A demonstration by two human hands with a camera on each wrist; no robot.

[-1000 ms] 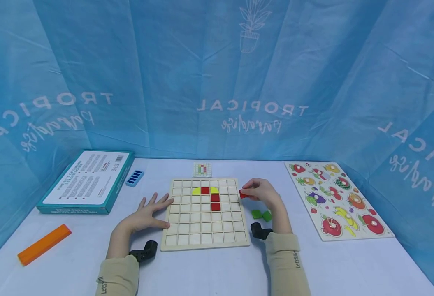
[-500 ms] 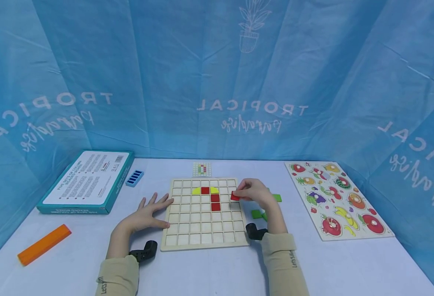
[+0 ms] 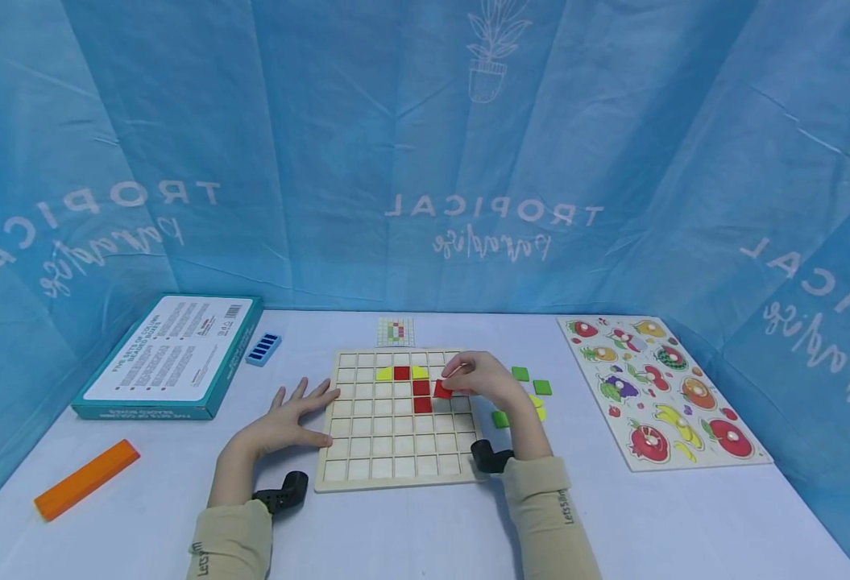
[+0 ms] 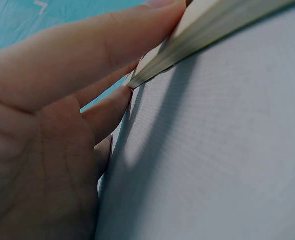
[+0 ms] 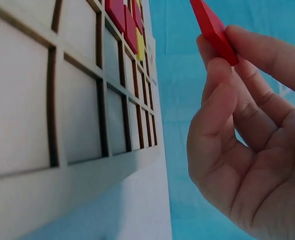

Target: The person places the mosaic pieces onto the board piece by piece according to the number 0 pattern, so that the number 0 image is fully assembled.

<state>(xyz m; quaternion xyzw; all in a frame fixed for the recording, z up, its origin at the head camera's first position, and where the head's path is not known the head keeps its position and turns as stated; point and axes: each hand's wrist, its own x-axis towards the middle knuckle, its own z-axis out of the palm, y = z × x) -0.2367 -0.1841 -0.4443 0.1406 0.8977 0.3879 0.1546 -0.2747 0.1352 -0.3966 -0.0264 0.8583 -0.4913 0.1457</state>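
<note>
A wooden grid board (image 3: pixel 374 471) lies on the white table, with red square tiles (image 3: pixel 421 405) and yellow tiles (image 3: pixel 384 374) set in some of its cells. My right hand (image 3: pixel 488 379) pinches a red square tile (image 3: pixel 442 390) over the right part of the board, just right of the seated red tiles. In the right wrist view this pinched tile (image 5: pixel 215 31) is tilted between thumb and fingertips, raised off the grid. My left hand (image 3: pixel 283 423) has its fingers spread, thumb and fingertips touching the board's left edge (image 4: pixel 187 42).
Green tiles (image 3: pixel 542 387) and a partly covered yellow tile (image 3: pixel 539 407) lie by the right forearm. A small pattern card (image 3: pixel 395 332) sits behind the board. Leftward are a teal box (image 3: pixel 171 354), a blue piece (image 3: pixel 264 350) and an orange bar (image 3: pixel 87 479); rightward, a fruit puzzle (image 3: pixel 664 395).
My right hand has carried the red tile leftward from beside the board's right edge to over its cells, uncovering green and yellow tiles behind the forearm. The left hand has stayed still.
</note>
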